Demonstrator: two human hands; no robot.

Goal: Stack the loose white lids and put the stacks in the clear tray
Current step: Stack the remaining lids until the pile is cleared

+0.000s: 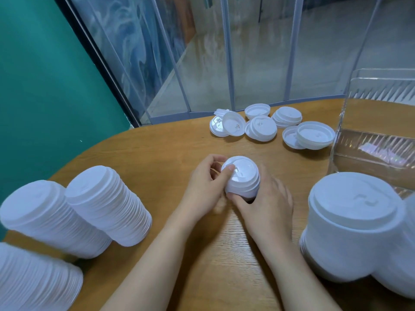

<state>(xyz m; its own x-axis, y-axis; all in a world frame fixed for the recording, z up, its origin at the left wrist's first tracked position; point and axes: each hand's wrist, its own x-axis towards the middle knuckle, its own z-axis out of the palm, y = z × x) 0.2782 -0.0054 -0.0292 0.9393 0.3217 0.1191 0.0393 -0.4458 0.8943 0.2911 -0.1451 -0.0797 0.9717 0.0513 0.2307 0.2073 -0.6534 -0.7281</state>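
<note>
Loose lids lie behind both hands, tray at right.

- No legible text, brand, number or sign found anywhere in the head view.
- Flipped lid at 12 o'clock on the table: faint dark marks on its inner face, too small and blurred to read.
- Top lid of the near stack at 4 o'clock: raised moulded marks only, forming no readable characters.
</note>
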